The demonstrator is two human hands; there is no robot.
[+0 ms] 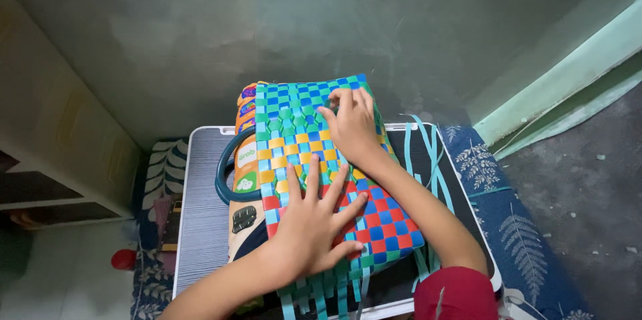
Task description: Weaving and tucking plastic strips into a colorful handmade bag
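Right now the woven basket (pixel 328 173) lies on its side under both our hands, a checkered weave of blue, teal, yellow and red plastic strips resting on the white-rimmed surface (pixel 200 226). Loose teal strip ends (pixel 321 293) trail out below the heel of our left hand (pixel 314 226), and more loose strips (pixel 428 153) curl just beyond the right wrist.

Our left hand lies flat, its fingers (pixel 312 176) spread wide over the red and blue squares, pressing down and gripping nothing. Our right hand (pixel 351 126) sits farther up the weave, fingers (pixel 348 100) close together and bent at the tips, touching the raised teal pattern; whether a strip is pinched beneath them we cannot tell.

Judging from this, the work goes well if the flat hand keeps the panel pinned so the weave does not shift while the fingertips work the strips, with even pressure so the squares stay tight and aligned.

Both forearms reach in from below and cross slightly, the right one with a red sleeve (pixel 455 293) at the elbow. Left of our fingers a dark teal ring handle (pixel 224 173) sticks out beside some colourful printed packets (pixel 246 159), and a leaf-patterned blue mat (pixel 515 226) lies under the surface.
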